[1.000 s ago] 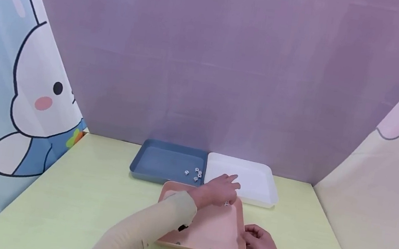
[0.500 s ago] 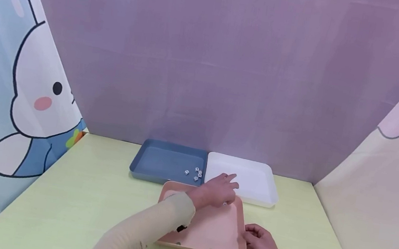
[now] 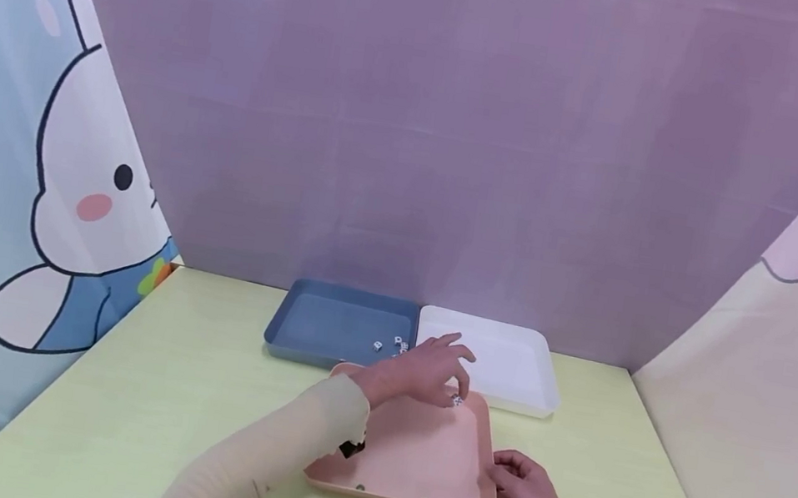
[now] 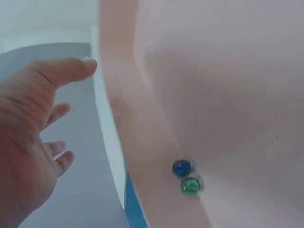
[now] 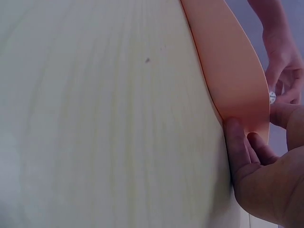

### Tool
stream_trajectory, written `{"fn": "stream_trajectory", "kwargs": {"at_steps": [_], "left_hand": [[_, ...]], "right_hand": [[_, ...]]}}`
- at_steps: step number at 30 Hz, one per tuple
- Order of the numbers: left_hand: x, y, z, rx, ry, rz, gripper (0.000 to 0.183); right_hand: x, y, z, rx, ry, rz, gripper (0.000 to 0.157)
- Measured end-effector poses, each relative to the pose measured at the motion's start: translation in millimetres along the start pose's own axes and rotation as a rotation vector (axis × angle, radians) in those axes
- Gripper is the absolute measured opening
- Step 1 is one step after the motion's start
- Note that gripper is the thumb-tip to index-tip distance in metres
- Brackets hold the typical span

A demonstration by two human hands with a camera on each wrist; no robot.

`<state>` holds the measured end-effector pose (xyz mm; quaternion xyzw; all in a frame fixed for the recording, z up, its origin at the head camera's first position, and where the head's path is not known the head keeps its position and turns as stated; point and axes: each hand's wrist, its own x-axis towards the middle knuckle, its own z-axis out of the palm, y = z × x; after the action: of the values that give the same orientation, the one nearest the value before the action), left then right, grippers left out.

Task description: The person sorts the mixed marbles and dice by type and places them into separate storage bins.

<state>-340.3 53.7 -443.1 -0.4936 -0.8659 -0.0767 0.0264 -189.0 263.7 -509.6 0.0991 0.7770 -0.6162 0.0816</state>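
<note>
While the loose dice (image 3: 378,346) lie left in the blue tray (image 3: 324,325), I have the left hand (image 3: 431,369) pinching one die (image 3: 457,401) at the far right corner of the pink tray (image 3: 428,455), white tray (image 3: 514,361) just beyond; right hand (image 3: 527,486) pinches the pink tray's right wall.

Diffuse light, soft shadows, slight blur
</note>
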Motion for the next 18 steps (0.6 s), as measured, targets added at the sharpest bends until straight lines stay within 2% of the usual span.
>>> {"fn": "stream_trajectory", "kwargs": {"at_steps": [4,13,18], "left_hand": [[-12.3,-11.7,-10.1,-0.110,0.033,-0.032,0.006],[-32.4,-37.9,-14.2,-0.341,0.125,-0.107,0.008],[-42.9,-52.5,-11.4,-0.538,0.176,-0.211,0.007]], "right_hand": [[-1,-1,1.2,0.009,0.008,-0.002,0.033],[-2,3,1.0,0.016,0.008,-0.001,0.033],[-1,4,1.9,0.008,0.027,-0.002,0.032]]}}
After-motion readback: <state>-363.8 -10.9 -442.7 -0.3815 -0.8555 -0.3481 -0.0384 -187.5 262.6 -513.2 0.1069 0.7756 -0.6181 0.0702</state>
